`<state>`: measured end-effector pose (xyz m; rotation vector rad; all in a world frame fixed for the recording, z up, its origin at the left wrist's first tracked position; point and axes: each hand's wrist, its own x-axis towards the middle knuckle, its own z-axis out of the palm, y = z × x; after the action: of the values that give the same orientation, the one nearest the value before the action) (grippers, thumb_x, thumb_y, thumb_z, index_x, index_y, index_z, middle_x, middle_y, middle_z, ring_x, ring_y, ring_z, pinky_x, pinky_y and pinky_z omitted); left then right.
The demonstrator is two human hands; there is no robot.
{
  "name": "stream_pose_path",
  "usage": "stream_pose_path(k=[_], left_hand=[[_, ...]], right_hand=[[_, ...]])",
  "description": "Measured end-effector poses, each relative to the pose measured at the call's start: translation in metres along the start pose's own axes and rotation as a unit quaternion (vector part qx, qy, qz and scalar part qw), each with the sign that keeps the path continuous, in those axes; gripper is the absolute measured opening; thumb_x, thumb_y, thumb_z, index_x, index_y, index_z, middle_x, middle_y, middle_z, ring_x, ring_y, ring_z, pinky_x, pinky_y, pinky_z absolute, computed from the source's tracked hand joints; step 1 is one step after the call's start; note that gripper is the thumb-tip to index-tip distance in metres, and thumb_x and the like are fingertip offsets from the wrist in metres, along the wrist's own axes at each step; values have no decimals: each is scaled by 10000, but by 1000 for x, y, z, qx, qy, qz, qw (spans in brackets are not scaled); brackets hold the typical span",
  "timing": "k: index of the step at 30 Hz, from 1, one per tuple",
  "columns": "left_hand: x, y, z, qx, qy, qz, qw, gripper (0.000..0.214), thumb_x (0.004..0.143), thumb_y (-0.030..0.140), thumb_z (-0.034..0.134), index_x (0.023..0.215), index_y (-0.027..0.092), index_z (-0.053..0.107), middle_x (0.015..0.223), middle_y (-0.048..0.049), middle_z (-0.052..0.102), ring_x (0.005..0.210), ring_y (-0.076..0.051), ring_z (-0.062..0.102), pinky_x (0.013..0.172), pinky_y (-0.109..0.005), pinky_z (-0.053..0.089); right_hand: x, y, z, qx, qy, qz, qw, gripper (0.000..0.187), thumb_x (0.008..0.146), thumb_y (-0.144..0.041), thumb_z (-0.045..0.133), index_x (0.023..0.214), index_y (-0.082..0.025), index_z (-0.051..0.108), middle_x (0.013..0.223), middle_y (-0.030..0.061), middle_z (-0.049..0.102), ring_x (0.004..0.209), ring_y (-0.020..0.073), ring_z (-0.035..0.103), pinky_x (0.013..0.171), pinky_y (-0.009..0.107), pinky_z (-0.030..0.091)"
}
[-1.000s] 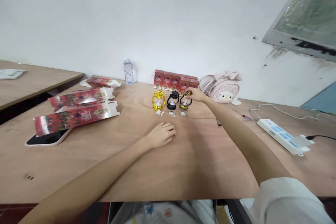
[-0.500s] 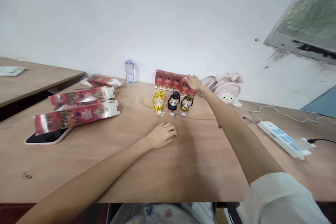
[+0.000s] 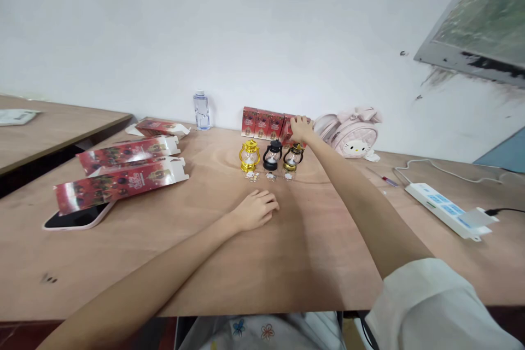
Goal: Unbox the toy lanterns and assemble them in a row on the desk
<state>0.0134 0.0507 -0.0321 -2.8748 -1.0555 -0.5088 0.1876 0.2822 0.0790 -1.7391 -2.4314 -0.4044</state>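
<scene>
At the back of the table, several small red printed boxes [image 3: 261,124] stand in a row against the wall. My right hand [image 3: 301,129] reaches over the row's right end, its fingers bent around a red box [image 3: 287,130] that they partly hide. Before the row stand three miniature lanterns: a gold one [image 3: 250,156], a black one [image 3: 273,156] and a bronze-and-black one [image 3: 292,158]. Small pale pieces [image 3: 270,176] lie in front of them. My left hand [image 3: 255,210] rests palm down on the table nearer me, fingers loosely bent and holding nothing.
On the left lie opened red cartons [image 3: 123,186], one over a phone [image 3: 77,217]. A clear bottle [image 3: 201,112] stands by the wall. To the right are a pink bag [image 3: 356,134], a pen [image 3: 389,181] and a white power strip [image 3: 443,209] with cables.
My right hand has come down from above the boxes, and its outstretched fingers have bent around the one at the right end. My left hand stays put. The view has shifted slightly.
</scene>
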Motion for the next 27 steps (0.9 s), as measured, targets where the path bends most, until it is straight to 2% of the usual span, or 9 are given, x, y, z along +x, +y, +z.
stream_pose_path(k=[5, 9, 12, 15, 16, 18, 22, 25, 27], left_hand=[[0, 0, -1, -1, -3, -7, 1000, 149, 839, 159, 508, 946, 205, 600, 1002, -29, 627, 926, -166, 552, 823, -299, 386], [0, 1, -2, 8, -2, -12, 1000, 151, 843, 152, 502, 946, 205, 598, 993, -26, 636, 930, -163, 560, 809, -293, 395], [0, 1, -3, -17, 5, -18, 1000, 164, 838, 143, 490, 934, 202, 608, 988, -33, 644, 933, -166, 568, 824, -302, 411], [1, -4, -2, -146, 37, -52, 987, 164, 835, 177, 495, 949, 192, 612, 963, -43, 663, 924, -170, 590, 848, -319, 441], [1, -6, -1, -215, 58, -79, 972, 169, 833, 211, 516, 977, 189, 603, 971, -48, 668, 926, -171, 600, 849, -323, 454], [1, -13, 1, -360, 116, -143, 915, 296, 800, 300, 596, 1071, 187, 556, 1041, -72, 662, 967, -183, 611, 843, -335, 480], [4, -23, 4, -535, 217, -212, 789, 668, 704, 419, 709, 1257, 199, 406, 1261, -142, 557, 1110, -225, 575, 903, -390, 479], [6, -23, 2, -579, 241, -234, 743, 683, 669, 452, 735, 1227, 196, 435, 1308, -136, 530, 1168, -247, 543, 946, -400, 459], [7, -21, 0, -593, 239, -263, 723, 624, 630, 451, 763, 1120, 172, 495, 1231, -123, 590, 1136, -255, 565, 952, -399, 454]], right_hand=[[-7, -4, -2, -2, 1, -37, 999, 676, 747, -237, 639, 1314, -71, 311, 1315, 260, 465, 1243, 384, 384, 987, 675, 246], [-13, -4, -18, -11, 37, -64, 997, 682, 770, -249, 628, 1345, -77, 304, 1296, 247, 480, 1241, 379, 375, 1027, 625, 215], [-24, -1, -39, 8, 136, -79, 988, 610, 861, -324, 510, 1384, -106, 282, 1291, 225, 459, 1214, 368, 395, 1049, 574, 208], [-52, 1, -56, 100, 249, -55, 962, 579, 930, -408, 337, 1436, -164, 196, 1346, 188, 386, 1237, 339, 375, 1043, 517, 269], [-66, 1, -58, 136, 274, -31, 951, 586, 941, -423, 283, 1451, -170, 148, 1372, 181, 356, 1271, 331, 345, 1050, 513, 273], [-99, -2, -55, 198, 280, 10, 939, 591, 948, -447, 206, 1466, -187, 89, 1410, 161, 309, 1329, 317, 281, 1057, 516, 284], [-170, -16, -21, 376, 157, 26, 913, 617, 908, -583, 214, 1442, -281, 158, 1416, 103, 334, 1319, 268, 341, 1005, 439, 404], [-208, -36, 16, 524, 122, 69, 840, 578, 913, -559, 197, 1421, -291, 136, 1393, 102, 385, 1266, 220, 424, 992, 403, 433], [-221, -51, 34, 572, 105, 80, 809, 569, 906, -551, 237, 1397, -271, 170, 1354, 106, 437, 1228, 202, 465, 1005, 388, 428]])
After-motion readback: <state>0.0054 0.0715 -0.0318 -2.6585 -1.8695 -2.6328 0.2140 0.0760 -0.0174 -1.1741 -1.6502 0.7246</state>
